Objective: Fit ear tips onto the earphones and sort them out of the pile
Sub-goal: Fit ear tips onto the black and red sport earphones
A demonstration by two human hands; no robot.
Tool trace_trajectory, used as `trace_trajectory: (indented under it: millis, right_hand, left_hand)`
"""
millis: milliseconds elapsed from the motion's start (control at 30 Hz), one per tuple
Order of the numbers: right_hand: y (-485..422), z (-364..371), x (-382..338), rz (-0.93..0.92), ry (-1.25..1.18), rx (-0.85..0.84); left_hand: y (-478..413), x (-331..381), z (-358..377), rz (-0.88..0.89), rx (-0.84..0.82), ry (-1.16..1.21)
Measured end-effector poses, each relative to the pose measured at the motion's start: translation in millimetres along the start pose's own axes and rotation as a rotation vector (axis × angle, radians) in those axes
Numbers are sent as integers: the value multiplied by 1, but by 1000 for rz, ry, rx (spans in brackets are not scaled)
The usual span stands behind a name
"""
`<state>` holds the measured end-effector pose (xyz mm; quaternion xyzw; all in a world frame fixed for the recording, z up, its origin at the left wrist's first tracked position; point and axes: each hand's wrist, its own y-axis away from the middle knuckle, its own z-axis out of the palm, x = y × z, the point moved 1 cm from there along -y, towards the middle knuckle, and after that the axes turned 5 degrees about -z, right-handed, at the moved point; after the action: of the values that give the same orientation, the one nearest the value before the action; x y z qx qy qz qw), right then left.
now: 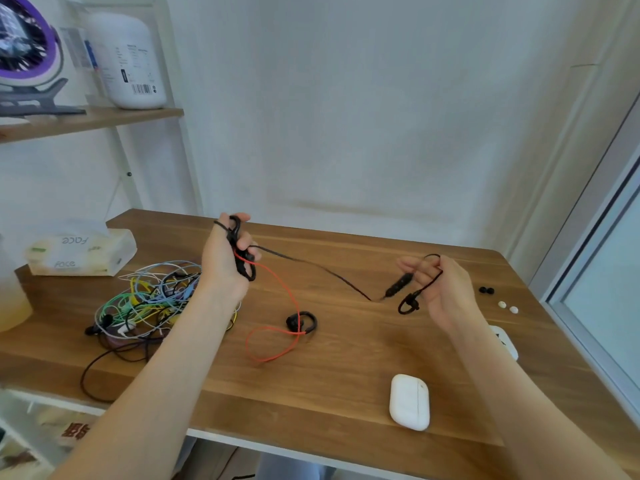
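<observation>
My left hand (227,258) is raised over the wooden table (332,375) and grips coils of black and red earphone cable wound round its fingers. A black cord (311,263) stretches from it to my right hand (440,289), which pinches the cable above a black ear-hook earbud (408,303) and its inline remote (398,284). The second ear-hook earbud (301,323) lies on the table at the end of a red cable loop (273,344). A tangled pile of coloured earphones (149,299) lies at the left. Black ear tips (486,290) and white ear tips (507,307) sit at the right.
A white earbud case (409,401) lies near the front edge. Another white object (504,341) is partly hidden behind my right forearm. A tissue pack (79,252) and a yellowish container (10,296) stand at the left. A shelf (86,121) holds a fan and a white bottle.
</observation>
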<state>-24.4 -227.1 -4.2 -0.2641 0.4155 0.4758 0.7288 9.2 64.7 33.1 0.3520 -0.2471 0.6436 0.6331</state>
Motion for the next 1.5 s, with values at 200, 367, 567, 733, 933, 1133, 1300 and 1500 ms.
trace_trajectory:
  millis: [200,367,567,733,933,1133,1300,1500]
  right_hand:
    - [3,-11,-3,41,-15,186]
    - [10,8,1,100,254,62]
    - [33,60,44,184,386,-437]
    - [32,90,82,225,641,-550]
    - [23,102,80,-16,1634,-626]
    - [25,110,73,225,1861,-633]
    - [26,122,78,-21,1876,-698]
    - [61,144,58,88,941,-1125]
  left_hand:
    - [-9,2,-19,63,204,132]
    - [-8,-1,-16,-36,195,-126]
    - [-4,0,-13,-40,145,-592]
    - [-7,18,-31,62,189,-904]
    - [-11,36,-59,71,101,-1320]
    - [-9,44,-68,43,92,-1463]
    - [-2,52,-57,-16,23,-1360]
    - [13,56,-24,-23,-127,-985]
